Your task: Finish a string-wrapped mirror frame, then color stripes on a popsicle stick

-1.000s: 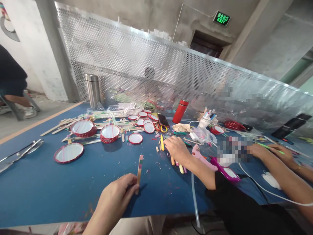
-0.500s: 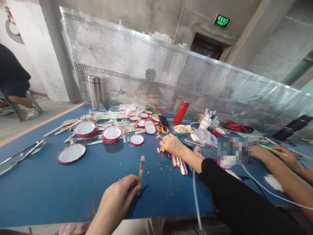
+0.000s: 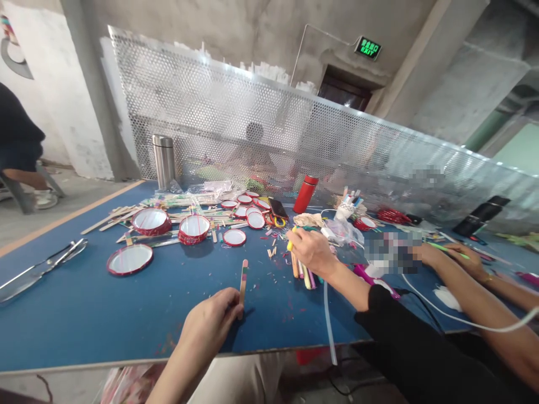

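My left hand pinches the lower end of a wooden craft stick with coloured patches, held upright above the blue table. My right hand is closed on a yellow clay stick, just above a bundle of coloured clay sticks. Small wooden pieces lie left of that bundle. Round red-rimmed discs lie further left, one flat near the edge of the group and others in stacks.
A steel flask and a red flask stand before a perforated metal screen. Glasses lie at the left. A co-worker's hands are at the right, near a white cable.
My right hand has risen from the items beside the bundle, now with the yellow stick in its fingers. My left hand still holds the craft stick. The view has shifted slightly.
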A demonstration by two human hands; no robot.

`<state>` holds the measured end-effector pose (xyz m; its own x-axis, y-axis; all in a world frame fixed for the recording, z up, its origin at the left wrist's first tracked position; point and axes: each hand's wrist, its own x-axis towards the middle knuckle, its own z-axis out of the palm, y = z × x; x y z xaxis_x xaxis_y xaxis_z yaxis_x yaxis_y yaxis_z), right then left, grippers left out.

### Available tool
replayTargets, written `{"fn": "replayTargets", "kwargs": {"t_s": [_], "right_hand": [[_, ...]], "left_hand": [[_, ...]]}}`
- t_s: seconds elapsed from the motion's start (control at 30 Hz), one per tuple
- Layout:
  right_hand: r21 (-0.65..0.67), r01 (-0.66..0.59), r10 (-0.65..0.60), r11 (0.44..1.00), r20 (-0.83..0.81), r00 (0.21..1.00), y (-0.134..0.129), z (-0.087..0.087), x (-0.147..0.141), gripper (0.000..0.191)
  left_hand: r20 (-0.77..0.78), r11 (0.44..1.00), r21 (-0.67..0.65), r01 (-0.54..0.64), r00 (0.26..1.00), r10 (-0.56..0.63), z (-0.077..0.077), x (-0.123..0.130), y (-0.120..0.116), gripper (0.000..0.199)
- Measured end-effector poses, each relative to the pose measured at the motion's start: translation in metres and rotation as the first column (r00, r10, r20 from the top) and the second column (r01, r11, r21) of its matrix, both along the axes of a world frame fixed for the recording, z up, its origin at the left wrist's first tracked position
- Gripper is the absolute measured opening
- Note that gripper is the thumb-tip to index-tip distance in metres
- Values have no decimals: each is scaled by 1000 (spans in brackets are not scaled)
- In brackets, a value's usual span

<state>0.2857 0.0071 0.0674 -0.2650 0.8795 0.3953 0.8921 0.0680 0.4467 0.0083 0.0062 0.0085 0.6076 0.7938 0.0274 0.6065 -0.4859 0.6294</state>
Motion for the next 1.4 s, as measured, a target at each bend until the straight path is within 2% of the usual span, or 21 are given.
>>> {"fn": "replayTargets", "kwargs": {"t_s": [0.1, 0.13, 0.17, 0.23, 0.33, 0.43, 0.5, 0.6, 0.7, 0.8, 0.87, 0.97, 1.1, 1.23, 1.4], "right_hand": [[148, 38, -21, 988, -119, 993, -34, 4, -31, 26], [251, 5, 57, 968, -239, 969, -45, 3, -44, 22], [340, -32, 152, 940, -334, 930, -56, 0, -56, 17], [431, -96, 322, 897, -490, 810, -73, -12, -81, 10], [473, -38, 381, 880, -656, 652, -84, -38, -108, 16], [547, 25, 457, 837, -723, 519, -82, -64, -121, 12], [562, 134, 487, 816, -794, 363, -78, -74, -125, 11], [466, 292, 476, 836, -879, 38, -77, -78, -129, 17], [387, 333, 473, 860, -848, -237, -77, -75, -130, 25], [359, 354, 492, 864, -750, -441, -73, -71, -128, 30], [358, 341, 492, 869, -693, -526, -68, -68, -127, 33], [367, 326, 491, 871, -656, -574, -63, -67, -128, 37], [380, 294, 480, 877, -663, -575, -69, -74, -129, 37], [375, 230, 440, 898, -761, -476, -80, -82, -132, 30], [344, 201, 397, 917, -835, -382, -83, -81, -135, 24]], "left_hand": [[12, 1000, 22, 7, 1000, -8, 1, 0, -1, 20], [13, 999, 31, 10, 1000, -10, 1, 0, -1, 20], [13, 999, 41, 13, 1000, -14, 1, 0, -1, 20], [21, 998, 57, 17, 1000, -18, 1, 0, -1, 20], [31, 997, 76, 9, 999, -11, -1, 0, -1, 21], [24, 995, 97, -4, 1000, 1, -2, 0, -2, 22], [18, 995, 102, -7, 1000, 5, -2, -1, -3, 22], [9, 994, 105, -9, 1000, 8, 0, -1, -4, 22], [-10, 994, 112, -9, 1000, 10, 2, -1, -7, 23], [-14, 992, 125, -11, 1000, 13, 4, -1, -8, 25], [-2, 991, 136, -15, 1000, 15, 3, -1, -8, 25], [12, 990, 139, -19, 1000, 18, 3, -1, -8, 25], [-11, 993, 114, -17, 1000, 18, 4, -2, -8, 26], [-13, 995, 105, -4, 1000, 6, 4, -2, -8, 26], [-24, 993, 115, 0, 1000, 2, -4, -3, -7, 26]]}}
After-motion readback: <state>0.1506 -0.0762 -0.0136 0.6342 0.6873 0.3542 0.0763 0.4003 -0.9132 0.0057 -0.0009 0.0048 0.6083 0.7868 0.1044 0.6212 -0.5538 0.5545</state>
